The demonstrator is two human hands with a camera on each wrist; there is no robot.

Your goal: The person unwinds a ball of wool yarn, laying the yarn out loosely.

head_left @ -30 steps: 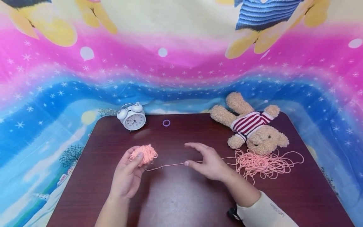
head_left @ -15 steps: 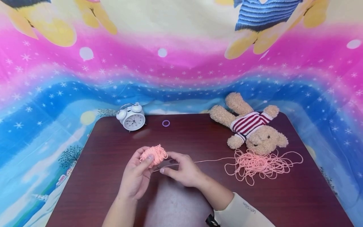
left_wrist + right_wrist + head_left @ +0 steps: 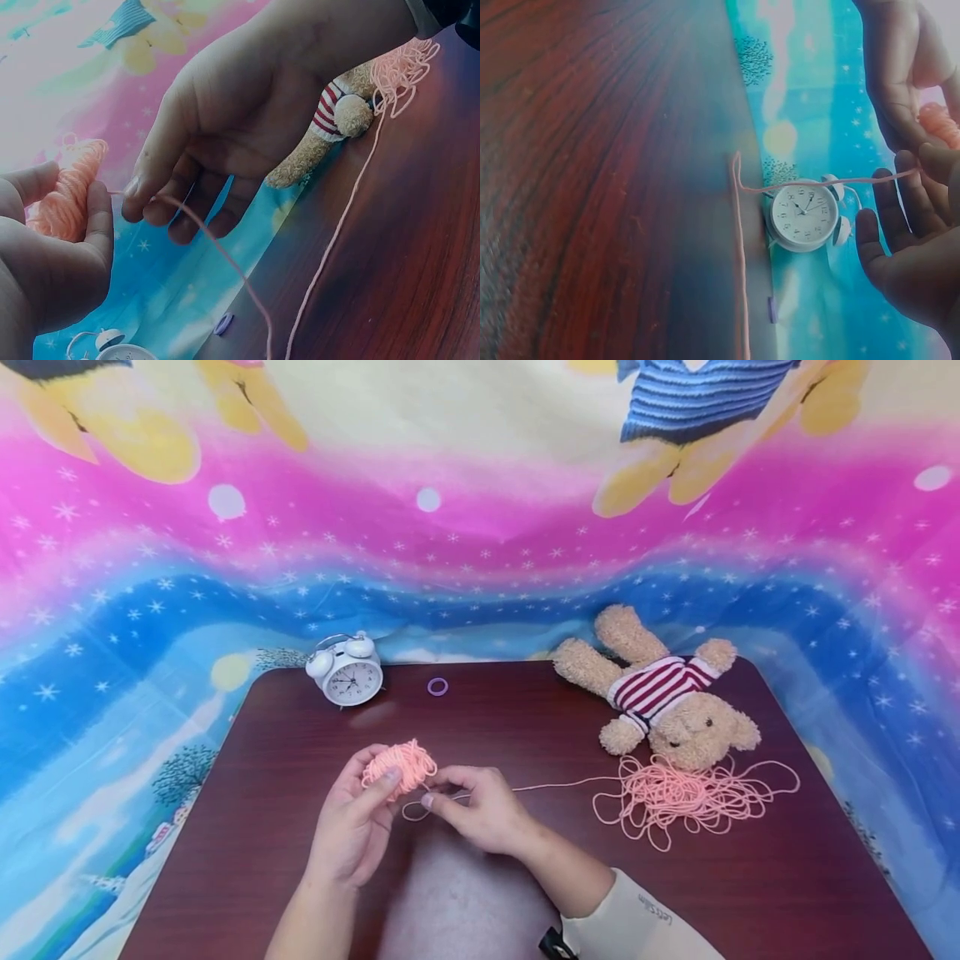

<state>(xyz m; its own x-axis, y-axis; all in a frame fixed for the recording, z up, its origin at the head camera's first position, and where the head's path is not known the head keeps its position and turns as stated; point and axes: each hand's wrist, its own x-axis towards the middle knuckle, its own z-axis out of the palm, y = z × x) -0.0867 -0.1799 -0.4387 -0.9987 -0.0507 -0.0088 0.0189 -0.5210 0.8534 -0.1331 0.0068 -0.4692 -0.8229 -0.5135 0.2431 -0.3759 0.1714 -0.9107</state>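
My left hand (image 3: pixel 352 827) grips a wound bundle of peach yarn (image 3: pixel 401 767), its thumb pressed across the front. Close beside it on the right, my right hand (image 3: pixel 483 810) pinches the yarn strand (image 3: pixel 217 244) between thumb and index finger, as the left wrist view shows. From that pinch the strand hangs in a small loop, then runs right over the table to a loose heap of the same yarn (image 3: pixel 690 797). In the right wrist view most of the bundle (image 3: pixel 939 126) is hidden by the hands or cut off.
A teddy bear (image 3: pixel 660 693) in a striped shirt lies at the back right of the dark wooden table (image 3: pixel 262 860), its head against the yarn heap. A white alarm clock (image 3: pixel 352 681) stands at the back left, with a purple ring (image 3: pixel 437 686) to its right.
My right hand has moved left to the yarn bundle and now pinches the strand near it. The left hand has shifted slightly right overall, still holding the bundle.
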